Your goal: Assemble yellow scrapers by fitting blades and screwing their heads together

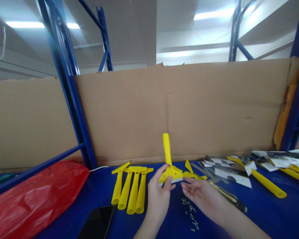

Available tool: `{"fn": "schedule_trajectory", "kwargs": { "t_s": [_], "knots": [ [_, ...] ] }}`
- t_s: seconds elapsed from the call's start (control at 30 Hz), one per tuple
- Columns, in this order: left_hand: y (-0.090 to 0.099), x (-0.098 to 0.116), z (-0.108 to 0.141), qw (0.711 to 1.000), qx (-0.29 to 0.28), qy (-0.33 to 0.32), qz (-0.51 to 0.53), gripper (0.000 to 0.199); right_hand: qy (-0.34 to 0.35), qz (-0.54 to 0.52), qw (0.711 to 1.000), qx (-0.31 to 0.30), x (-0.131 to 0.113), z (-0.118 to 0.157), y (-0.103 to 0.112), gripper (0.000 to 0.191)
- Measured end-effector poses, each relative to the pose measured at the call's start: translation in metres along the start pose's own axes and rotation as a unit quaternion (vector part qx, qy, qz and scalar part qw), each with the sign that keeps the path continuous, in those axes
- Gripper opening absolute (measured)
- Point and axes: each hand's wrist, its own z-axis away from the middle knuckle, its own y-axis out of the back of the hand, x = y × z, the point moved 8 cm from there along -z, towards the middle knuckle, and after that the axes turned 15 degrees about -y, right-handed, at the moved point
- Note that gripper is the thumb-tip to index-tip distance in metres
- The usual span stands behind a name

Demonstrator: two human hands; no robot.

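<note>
A yellow scraper (pixel 171 171) is tilted up in my left hand (pixel 160 191), its handle pointing away and a pale blade edge along its near side. My left thumb and fingers grip the left part of its head. Just right of that head is my right hand (pixel 201 194), palm partly up with its fingers curled together. A tiny bit of something seems to show at those fingers, too small to name. Below lie several small screws and nuts (pixel 191 214) on the blue table surface (pixel 174 222).
Left of my hands, several yellow scraper handles (pixel 132 192) lie in a row. A phone (pixel 97 222) and a red plastic bag (pixel 40 199) are further left. To the right are a utility knife (pixel 230 197), loose blades, printed packets (pixel 233 176) and a yellow handle (pixel 269 184). Cardboard (pixel 184 109) stands behind.
</note>
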Motion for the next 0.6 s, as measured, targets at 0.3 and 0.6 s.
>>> {"fn": "schedule_trajectory", "kwargs": {
  "t_s": [0.3, 0.6],
  "knots": [
    [-0.012, 0.023, 0.000, 0.989, -0.026, 0.050, 0.137, 0.046, 0.101, 0.047, 0.992, -0.056, -0.025, 0.014, -0.010, 0.018],
    [-0.003, 0.035, -0.001, 0.994, 0.017, 0.038, 0.102, 0.051, 0.144, 0.074, 0.986, 0.038, -0.034, 0.012, 0.003, 0.024]
  ]
}}
